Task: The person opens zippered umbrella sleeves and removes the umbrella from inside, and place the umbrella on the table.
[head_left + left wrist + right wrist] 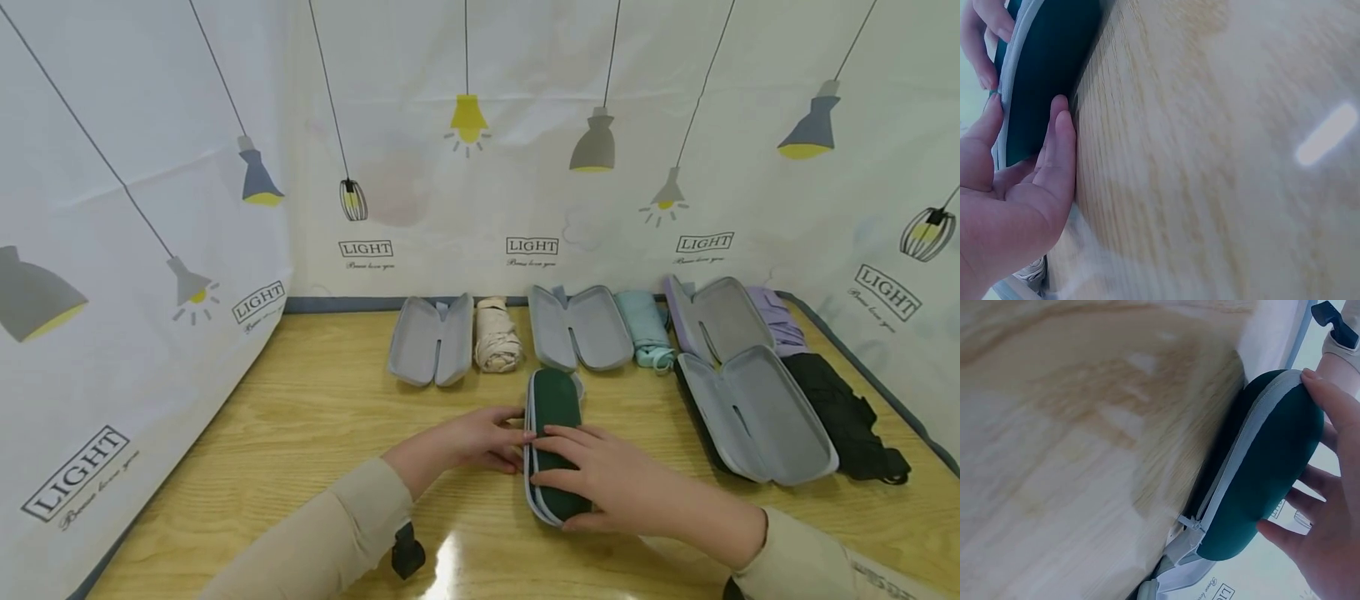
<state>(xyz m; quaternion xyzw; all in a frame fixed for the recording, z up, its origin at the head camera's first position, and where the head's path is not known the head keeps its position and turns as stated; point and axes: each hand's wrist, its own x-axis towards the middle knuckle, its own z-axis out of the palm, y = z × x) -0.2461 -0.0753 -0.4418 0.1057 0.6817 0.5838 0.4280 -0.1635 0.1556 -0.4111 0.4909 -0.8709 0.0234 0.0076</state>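
Note:
A dark green zip case with a pale grey zipper band lies closed on the table, its long side running away from me. My left hand holds its left side; in the left wrist view the thumb is at the zipper band and the fingers lie low along the side. Across the lid rests my right hand, gripping the case with its fingertips over the left edge and its thumb near the close end. In the right wrist view, a zipper pull shows at the far end of the band.
Open grey-lined cases stand along the back and right. Beside them lie rolled bundles: beige, teal, purple and black. A printed sheet closes off the wooden table's back and sides.

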